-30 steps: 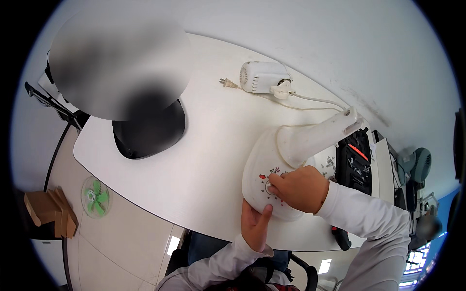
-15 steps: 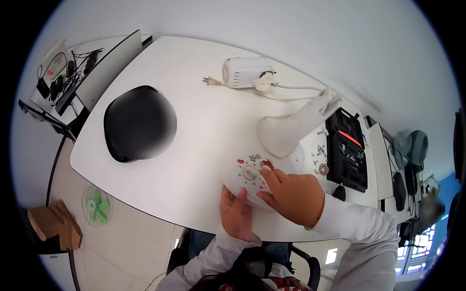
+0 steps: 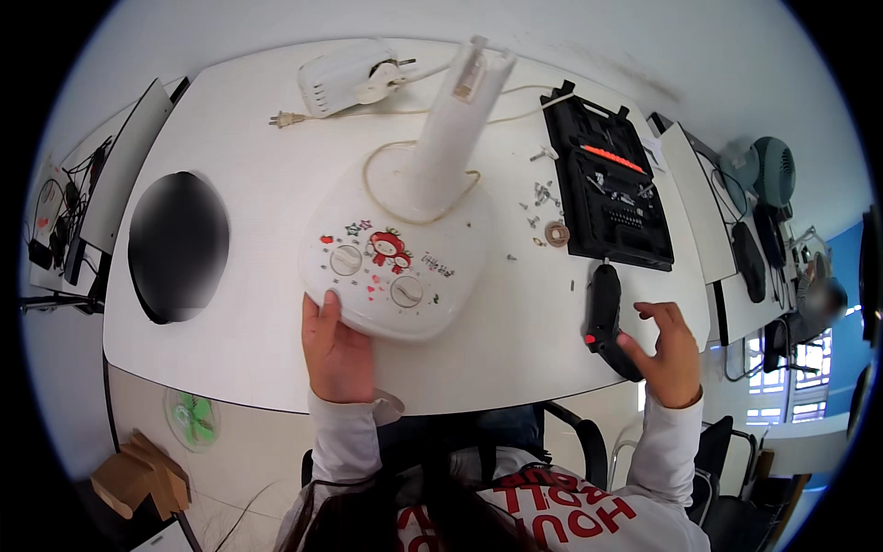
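Note:
A white fan base [image 3: 395, 267] with two round knobs, red cartoon prints and an upright post stands mid-table. A pale cord lies looped around the foot of the post. My left hand [image 3: 338, 354] grips the base's near left edge, thumb on top; some of its fingers are hidden under the rim. Over on the right, a black cordless screwdriver [image 3: 604, 313] with a red button lies on the table. Beside its handle is my right hand [image 3: 667, 357], fingers spread and curved, with nothing in it; the thumb is close to the handle, and I cannot tell if they touch.
A black tool case [image 3: 612, 184] lies unfolded at the right, with loose screws [image 3: 543, 195] and a brownish ring [image 3: 556, 234] beside it. Behind the base sits a white motor housing [image 3: 340, 83] with its plug [image 3: 287, 120]. A dark round object [image 3: 179, 244] rests at the left.
My right hand has left the base's knobs and moved right to beside the screwdriver. The view has shifted, uncovering the screwdriver and both knobs. My left hand stays at the base's edge.

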A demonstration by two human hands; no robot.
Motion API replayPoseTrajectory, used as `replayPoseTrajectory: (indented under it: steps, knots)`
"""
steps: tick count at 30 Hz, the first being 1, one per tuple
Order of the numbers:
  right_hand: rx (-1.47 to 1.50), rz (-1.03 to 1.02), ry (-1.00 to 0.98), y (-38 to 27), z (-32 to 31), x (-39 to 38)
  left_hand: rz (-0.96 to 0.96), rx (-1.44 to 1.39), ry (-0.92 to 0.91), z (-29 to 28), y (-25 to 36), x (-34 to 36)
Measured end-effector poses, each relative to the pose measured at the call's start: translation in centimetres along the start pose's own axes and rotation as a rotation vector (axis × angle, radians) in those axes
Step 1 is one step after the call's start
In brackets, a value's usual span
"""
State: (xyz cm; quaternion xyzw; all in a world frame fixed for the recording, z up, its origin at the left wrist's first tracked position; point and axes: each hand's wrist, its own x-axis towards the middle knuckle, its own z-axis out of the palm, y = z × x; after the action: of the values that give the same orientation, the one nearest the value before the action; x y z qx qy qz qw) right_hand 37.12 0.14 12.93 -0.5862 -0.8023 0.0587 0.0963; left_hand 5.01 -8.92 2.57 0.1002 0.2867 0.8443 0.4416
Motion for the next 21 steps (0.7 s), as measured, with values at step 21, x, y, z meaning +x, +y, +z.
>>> replayPoseTrajectory:
  steps: [21]
  knots:
    - [0.149,-0.135,0.114,4.0,3.2,-2.6,-0.058,0.166,0.039,0.0,-0.6,-0.5]
